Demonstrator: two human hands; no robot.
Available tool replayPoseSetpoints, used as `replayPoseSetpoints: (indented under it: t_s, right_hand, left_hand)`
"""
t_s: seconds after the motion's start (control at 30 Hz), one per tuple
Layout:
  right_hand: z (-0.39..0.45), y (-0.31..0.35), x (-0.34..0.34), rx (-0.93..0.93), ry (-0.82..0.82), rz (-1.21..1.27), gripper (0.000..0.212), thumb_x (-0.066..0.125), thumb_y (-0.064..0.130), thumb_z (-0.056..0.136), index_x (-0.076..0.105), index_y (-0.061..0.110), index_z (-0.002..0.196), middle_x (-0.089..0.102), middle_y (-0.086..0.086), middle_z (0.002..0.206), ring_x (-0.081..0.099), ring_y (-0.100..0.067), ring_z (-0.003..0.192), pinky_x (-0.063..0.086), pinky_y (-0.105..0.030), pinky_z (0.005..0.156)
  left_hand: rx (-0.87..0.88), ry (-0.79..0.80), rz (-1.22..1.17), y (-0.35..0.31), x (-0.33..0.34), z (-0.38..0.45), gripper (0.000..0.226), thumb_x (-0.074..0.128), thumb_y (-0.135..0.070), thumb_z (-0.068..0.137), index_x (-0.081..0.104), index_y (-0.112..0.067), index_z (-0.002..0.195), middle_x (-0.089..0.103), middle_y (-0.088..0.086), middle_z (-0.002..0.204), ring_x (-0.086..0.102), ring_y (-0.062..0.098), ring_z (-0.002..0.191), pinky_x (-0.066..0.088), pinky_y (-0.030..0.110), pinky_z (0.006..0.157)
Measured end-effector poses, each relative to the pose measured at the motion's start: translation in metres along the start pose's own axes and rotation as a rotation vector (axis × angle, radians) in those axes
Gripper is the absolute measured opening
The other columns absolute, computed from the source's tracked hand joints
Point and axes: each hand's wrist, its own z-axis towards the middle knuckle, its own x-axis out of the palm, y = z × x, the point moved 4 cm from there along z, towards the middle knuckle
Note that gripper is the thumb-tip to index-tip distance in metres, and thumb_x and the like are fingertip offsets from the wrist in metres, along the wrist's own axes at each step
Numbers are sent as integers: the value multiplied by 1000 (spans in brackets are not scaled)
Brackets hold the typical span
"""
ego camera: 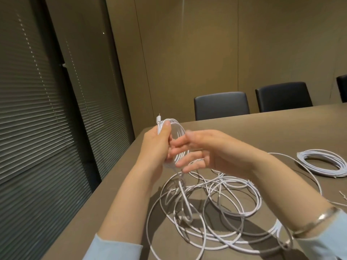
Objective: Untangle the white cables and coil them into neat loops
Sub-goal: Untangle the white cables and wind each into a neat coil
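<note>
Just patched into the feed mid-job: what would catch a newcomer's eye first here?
The two hands at centre: the left hand grips a small coil with its plug sticking up, while the right hand is blurred beside it, fingers spread. Below them a loose tangle of white cable sprawls over the table. A finished coil lies at far right.

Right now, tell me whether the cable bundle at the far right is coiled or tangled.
Coiled: the bundle lies on the table in neat stacked rings, unlike the loose tangle.
</note>
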Motion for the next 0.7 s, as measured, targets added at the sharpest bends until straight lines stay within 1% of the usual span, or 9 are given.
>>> replayPoseSetpoints:
  t_s: [0.1,0.17,0.23,0.3,0.37,0.43,0.53,0.63,0.7]
  right_hand:
    - [-1,-5,1,73,-63,-361,36,77,34,78,57,7,92,65,-6,76,62,-14,68,55,-32,71]
    - [-2,-10,0,169,-97,-724,42,78,49,74,55,14,78,57,1,64,52,-10,56,45,-25,57]
    - [-4,-20,5,299,13,-907,53,72,66,69,58,14,75,56,7,60,51,-7,54,42,-23,56]
    - [-3,-31,15,358,142,-950,59,71,71,66,65,14,80,63,8,65,59,-7,62,47,-27,64]
    - [2,-39,27,290,157,-1042,54,73,66,68,68,15,84,71,1,77,64,-13,72,52,-31,71]
    - [9,-42,36,173,98,-1073,33,74,46,78,69,13,84,72,-5,82,67,-18,73,54,-32,70]
    - [11,-32,30,58,-37,-1042,8,61,18,89,66,12,89,68,-2,85,61,-12,64,47,-19,61]
    - [7,-15,13,-26,-150,-1087,13,54,18,93,60,23,104,61,6,88,57,-12,80,43,-18,66]
    - [4,-7,4,-57,-170,-1105,21,51,20,98,55,26,117,59,6,88,55,-9,78,41,-15,64]
  left_hand:
    - [-2,-81,-72,-1,-6,2,36,40,-33,104,44,-14,73,42,1,50,29,9,34,21,16,37]
    - [4,-118,-141,-2,-12,3,36,40,-34,104,43,-16,73,40,1,52,26,9,35,20,17,37]
    - [11,-161,-189,-1,-17,5,36,40,-34,104,41,-17,72,39,1,53,26,10,36,20,19,38]
    - [23,-203,-224,-1,-20,7,38,41,-34,104,40,-17,70,39,1,53,26,9,35,21,19,39]
    - [31,-236,-261,-1,-21,8,38,42,-34,104,40,-17,70,40,1,53,27,9,35,22,19,38]
    - [32,-242,-271,-1,-23,8,38,42,-34,104,40,-16,70,41,1,53,28,9,35,24,19,37]
    - [42,-172,-221,-3,-25,9,38,43,-33,103,43,-14,70,47,2,52,36,10,36,32,18,37]
    - [65,-37,-135,-4,-24,8,36,44,-32,103,46,-12,73,60,7,56,50,15,43,44,23,44]
    - [80,42,-66,-3,-21,7,36,44,-33,103,48,-12,74,65,10,63,56,17,50,50,28,52]
